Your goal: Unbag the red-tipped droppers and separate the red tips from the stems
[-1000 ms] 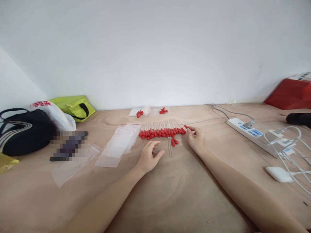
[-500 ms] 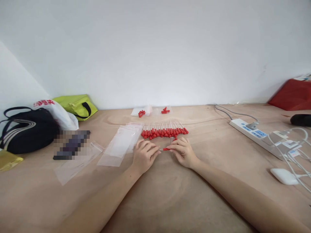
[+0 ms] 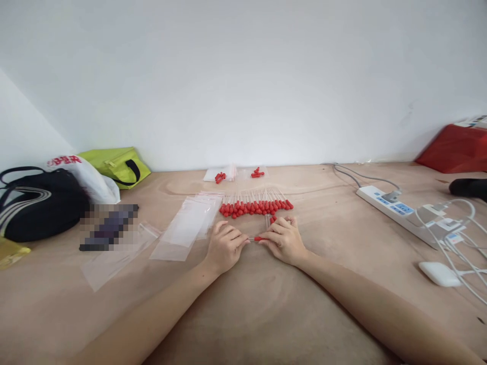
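Observation:
My left hand (image 3: 225,247) is closed in a pinch on a thin clear dropper tube (image 3: 250,239). Its end meets a red rubber bulb (image 3: 258,238), which my right hand (image 3: 283,241) pinches between thumb and fingers. How far the tube sits inside the bulb cannot be made out. Just beyond both hands lies a row of droppers (image 3: 256,207), their red bulbs toward me and clear tubes pointing to the wall. A few clear tubes (image 3: 267,220) and a red bulb (image 3: 273,219) lie by my right fingers, partly hidden.
Clear zip bags (image 3: 182,228) lie left of the row. Near the wall, loose red bulbs (image 3: 220,177) rest on plastic bags, with more red bulbs (image 3: 257,173) beside them. A power strip (image 3: 395,213) with cables stands right; a black bag (image 3: 45,208) and a lime-green bag (image 3: 114,165) are left.
Both hands still grip the tube and bulb, slightly lower in view. The right hand has turned a little and its fingers have shifted along the bulb. The whole view has drifted slightly.

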`<state>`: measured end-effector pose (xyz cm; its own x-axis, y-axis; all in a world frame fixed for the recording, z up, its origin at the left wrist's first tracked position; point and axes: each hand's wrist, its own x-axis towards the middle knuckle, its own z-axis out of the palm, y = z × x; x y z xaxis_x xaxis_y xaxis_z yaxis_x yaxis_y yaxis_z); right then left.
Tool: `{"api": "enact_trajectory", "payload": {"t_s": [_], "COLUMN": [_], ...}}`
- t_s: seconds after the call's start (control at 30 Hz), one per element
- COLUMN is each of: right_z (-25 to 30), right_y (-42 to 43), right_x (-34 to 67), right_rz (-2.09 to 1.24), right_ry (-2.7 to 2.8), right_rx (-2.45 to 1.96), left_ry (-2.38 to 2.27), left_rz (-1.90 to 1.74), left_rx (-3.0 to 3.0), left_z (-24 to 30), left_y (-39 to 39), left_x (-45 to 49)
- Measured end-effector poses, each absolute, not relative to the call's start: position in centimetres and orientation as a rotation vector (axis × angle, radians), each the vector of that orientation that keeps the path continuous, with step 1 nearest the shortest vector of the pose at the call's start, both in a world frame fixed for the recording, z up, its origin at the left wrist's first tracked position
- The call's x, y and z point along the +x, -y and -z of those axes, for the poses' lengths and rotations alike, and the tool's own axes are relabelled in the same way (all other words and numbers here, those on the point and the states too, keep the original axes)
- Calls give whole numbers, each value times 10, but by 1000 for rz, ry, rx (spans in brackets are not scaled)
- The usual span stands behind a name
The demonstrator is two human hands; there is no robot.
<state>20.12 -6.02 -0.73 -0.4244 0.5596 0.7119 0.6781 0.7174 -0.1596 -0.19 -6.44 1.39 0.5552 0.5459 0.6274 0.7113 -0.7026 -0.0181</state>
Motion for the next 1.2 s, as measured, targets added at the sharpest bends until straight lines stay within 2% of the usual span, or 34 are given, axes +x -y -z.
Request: {"api": "enact_trajectory", "payload": {"t_s": [0.63,0.73,0.9,1.2], "right_z": [3,3,7,24], "right_y": [69,66,45,28], "right_x": [204,213,240,237], "right_rz": [186,53,-351,-526], "right_ry": [2186,2107,1686,1569], "right_rx": [-877,-926,-1148,-1351], "left_ry": [995,1055,1229,1219], "left_rz": [901,918,890,910], "left_rx": [-2621,-2619,-2645,-2676], "left_z": [-13,-12,-9,-1], "left_y": [65,65,65,59], "left_x": [-6,-11,-17,-8]}}
